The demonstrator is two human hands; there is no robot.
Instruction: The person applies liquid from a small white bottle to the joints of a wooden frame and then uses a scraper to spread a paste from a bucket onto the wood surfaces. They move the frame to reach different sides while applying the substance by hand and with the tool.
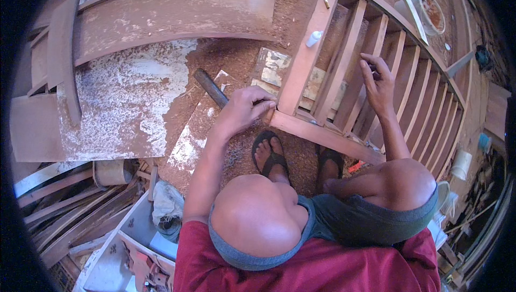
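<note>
A slatted wooden frame (304,65) lies before me, its long rails bridged by several thin slats. At its near-left corner, my left hand (248,110) has its fingertips pinched together against the wood. Whatever those fingers hold, if anything, is too small to make out. Over the slats hovers my right hand (379,79), its index finger and thumb slightly apart and the other fingers loosely curled, with nothing visible in it. A small white bottle (314,38) rests on the left rail, and a small brass-coloured piece (326,1) lies farther up the same rail.
Left of my left hand lies a dark bar-like handle (211,87). Wide wooden boards (172,18) rest at the far left. Sawdust covers the ground. A white bucket (431,15) stands far right; a white tool box (121,238) is at the near left.
</note>
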